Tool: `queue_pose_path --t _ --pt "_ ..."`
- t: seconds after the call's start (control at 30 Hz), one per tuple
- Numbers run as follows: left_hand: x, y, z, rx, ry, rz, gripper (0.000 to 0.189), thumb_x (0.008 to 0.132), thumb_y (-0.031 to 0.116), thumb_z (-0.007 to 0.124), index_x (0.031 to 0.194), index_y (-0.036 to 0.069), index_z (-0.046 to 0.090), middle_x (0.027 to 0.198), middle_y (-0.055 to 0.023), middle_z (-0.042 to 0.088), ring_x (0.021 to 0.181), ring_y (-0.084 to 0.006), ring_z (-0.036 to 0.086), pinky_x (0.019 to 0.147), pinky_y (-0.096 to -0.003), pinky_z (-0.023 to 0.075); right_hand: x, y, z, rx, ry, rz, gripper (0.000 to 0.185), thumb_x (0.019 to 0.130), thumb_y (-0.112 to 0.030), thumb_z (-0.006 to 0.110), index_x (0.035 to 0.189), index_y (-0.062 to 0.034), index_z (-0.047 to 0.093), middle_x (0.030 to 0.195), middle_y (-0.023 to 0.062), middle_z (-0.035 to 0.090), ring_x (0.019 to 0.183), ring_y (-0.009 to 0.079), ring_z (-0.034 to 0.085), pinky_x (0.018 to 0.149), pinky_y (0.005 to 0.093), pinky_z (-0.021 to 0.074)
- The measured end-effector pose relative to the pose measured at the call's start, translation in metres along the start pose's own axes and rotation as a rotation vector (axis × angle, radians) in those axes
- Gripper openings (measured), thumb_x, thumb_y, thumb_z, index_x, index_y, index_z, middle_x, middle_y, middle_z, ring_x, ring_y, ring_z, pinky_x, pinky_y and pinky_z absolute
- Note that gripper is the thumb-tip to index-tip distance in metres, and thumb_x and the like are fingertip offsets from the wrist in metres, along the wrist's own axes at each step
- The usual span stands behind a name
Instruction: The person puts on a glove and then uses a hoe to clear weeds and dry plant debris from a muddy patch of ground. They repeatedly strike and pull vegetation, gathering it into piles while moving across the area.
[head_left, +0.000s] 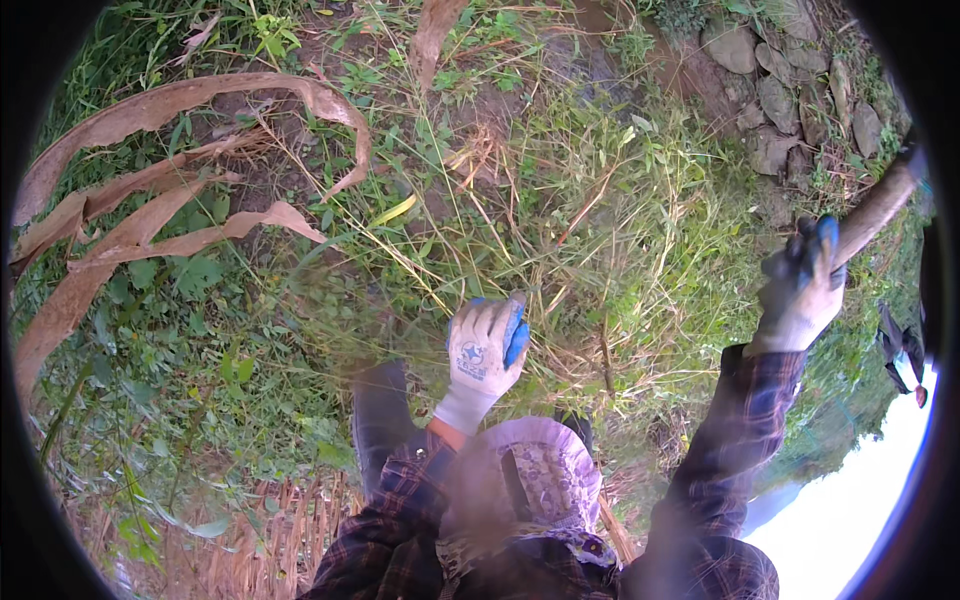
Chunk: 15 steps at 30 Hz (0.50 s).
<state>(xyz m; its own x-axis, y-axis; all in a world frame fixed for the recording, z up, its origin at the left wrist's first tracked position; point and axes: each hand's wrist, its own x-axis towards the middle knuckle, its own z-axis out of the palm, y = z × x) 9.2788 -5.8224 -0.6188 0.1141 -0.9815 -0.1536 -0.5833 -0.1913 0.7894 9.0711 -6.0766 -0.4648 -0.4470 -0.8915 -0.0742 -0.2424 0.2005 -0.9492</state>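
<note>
My left hand, in a white knit glove with blue-coated fingers, is closed around thin grass stalks that run up and left from it. The glove's back bears a printed logo and writing. Raised out to the right, my right hand wears a similar glove and grips a thick wooden handle. A dark part shows at the handle's far end by the picture's rim; what kind of tool it is cannot be told. Tangled green and yellowing grass surrounds the left hand.
Long dry brown leaves arch across the left side. Stacked flat stones form a wall at the upper right. Dry stalks stand at the lower left. Another person is farther off at the right rim. Bare soil shows between weeds.
</note>
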Motion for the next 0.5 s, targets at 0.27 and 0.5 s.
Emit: queue_pose_path --t 0.27,0.5 --pt "-0.001 -0.017 -0.028 -0.034 -0.024 -0.056 0.055 0.073 0.025 0.069 0.123 0.006 0.054 0.113 -0.0132 0.058 0.104 -0.0328 0.055 0.097 -0.048 0.0398 -0.015 0.185 0.141 -0.283 0.112 -0.162 0.037 0.087 -0.022 0.058 0.113 0.0023 0.053 0.095 0.0144 0.065 0.072 0.0215 0.064 0.067 0.0339 0.0544" --pt "0.003 -0.034 -0.042 -0.028 -0.042 -0.117 0.064 0.072 0.024 0.07 0.129 0.003 0.049 0.117 -0.0152 0.057 0.107 -0.0357 0.053 0.098 -0.0498 0.0382 -0.16 0.351 0.163 -0.203 -0.24 1.005 0.028 0.08 -0.03 0.073 0.086 -0.0036 0.067 0.06 0.0039 0.059 0.055 0.0168 0.056 0.052 0.0387 0.0458"
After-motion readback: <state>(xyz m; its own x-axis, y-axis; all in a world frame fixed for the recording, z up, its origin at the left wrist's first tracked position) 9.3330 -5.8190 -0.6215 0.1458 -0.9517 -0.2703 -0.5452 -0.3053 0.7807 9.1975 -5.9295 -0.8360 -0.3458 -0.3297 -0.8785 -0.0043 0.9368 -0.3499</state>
